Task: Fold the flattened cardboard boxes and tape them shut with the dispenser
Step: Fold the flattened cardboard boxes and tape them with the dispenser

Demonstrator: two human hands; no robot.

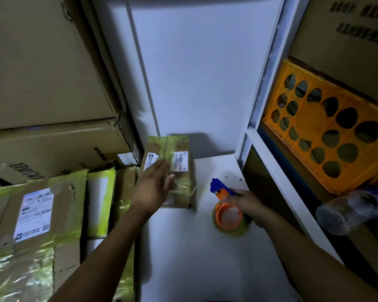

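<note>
On box (pixel 179 160): left hand (pixel 153 188) flat; right hand (pixel 249 205) grips dispenser (pixel 225 205).

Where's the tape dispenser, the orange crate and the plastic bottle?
tape dispenser (pixel 217 215): head view, orange ring's left rim.
orange crate (pixel 312 120): head view, solid round centre.
plastic bottle (pixel 354 210): head view, clear body.

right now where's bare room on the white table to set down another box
Largest free patch: the near table, between the forearms, this side of the small taped box and the tape dispenser. A smaller patch lies behind the dispenser, right of the box. Crowded: the parcel stack on the left, the orange crate on the right.
</note>
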